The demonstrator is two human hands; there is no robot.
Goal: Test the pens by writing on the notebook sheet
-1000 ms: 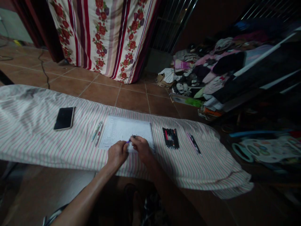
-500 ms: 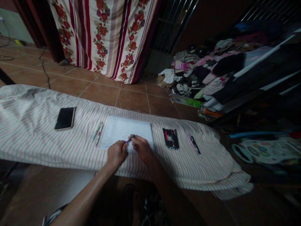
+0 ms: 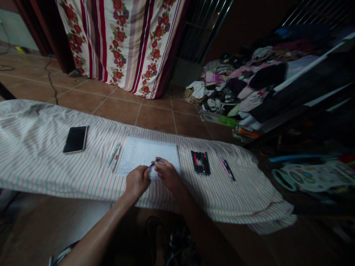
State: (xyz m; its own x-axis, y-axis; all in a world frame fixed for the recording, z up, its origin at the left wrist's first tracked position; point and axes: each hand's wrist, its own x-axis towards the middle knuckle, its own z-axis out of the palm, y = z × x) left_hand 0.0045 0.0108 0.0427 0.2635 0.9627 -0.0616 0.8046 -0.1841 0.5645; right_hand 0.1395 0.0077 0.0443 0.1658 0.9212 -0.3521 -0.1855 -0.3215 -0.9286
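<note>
My left hand and my right hand meet at the near edge of a spiral notebook that lies open on a striped cloth. Both hands pinch a small pen with a purple part, held low over the page. Fingers of both hands are curled closed around it. Two pens lie left of the notebook. A row of several dark and red pens lies right of it, and two more pens lie further right.
A black phone rests face up on the cloth at the left. Beyond the cloth is a tiled floor, a floral curtain and a heap of clothes at the right. A colourful tray lies at the far right.
Both hands stay at the notebook's near edge. The pen between them has tilted slightly, its tip now pointing up to the right.
</note>
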